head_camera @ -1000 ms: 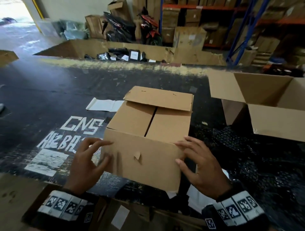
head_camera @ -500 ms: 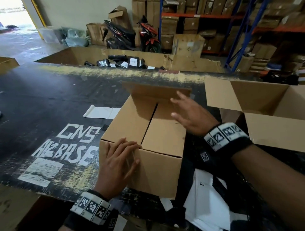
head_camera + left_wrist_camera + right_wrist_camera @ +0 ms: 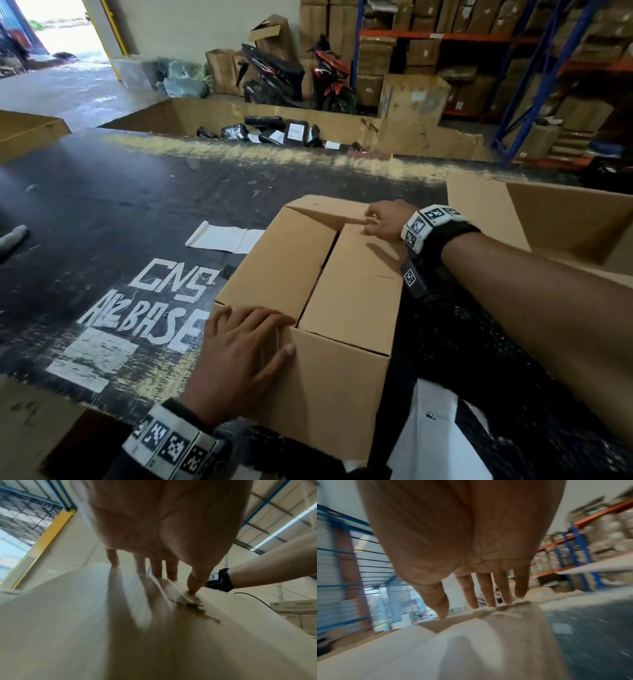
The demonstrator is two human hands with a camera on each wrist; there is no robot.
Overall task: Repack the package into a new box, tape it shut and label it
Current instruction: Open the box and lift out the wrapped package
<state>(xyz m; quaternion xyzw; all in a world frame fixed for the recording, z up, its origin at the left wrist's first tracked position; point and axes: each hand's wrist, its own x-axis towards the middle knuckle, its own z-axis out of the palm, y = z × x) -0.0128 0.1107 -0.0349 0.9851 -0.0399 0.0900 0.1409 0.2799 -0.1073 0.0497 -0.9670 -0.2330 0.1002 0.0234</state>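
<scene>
Sitting near the front edge of the dark worktable (image 3: 102, 212), the cardboard box (image 3: 329, 370) has its two long top flaps folded flat, with a thin seam running between them. The far end flap (image 3: 329, 214) is not fully down; it lies at a slant over the far edge of the box. I think the box is kept close to the person so that both arms can reach over it while the top is closed.

The left hand (image 3: 239, 356) lies on the near left corner, fingers spread and nearly straight, pressing the flap and side panel; it seems to steady the box. The right hand (image 3: 383, 219) reaches over to the far end, fingers extended and touching the edge of the slanted flap, probably to fold it. Neither hand grips anything.

Beside the box lie a white paper strip (image 3: 222, 236) and, on the right, another open box (image 3: 565, 219).
</scene>
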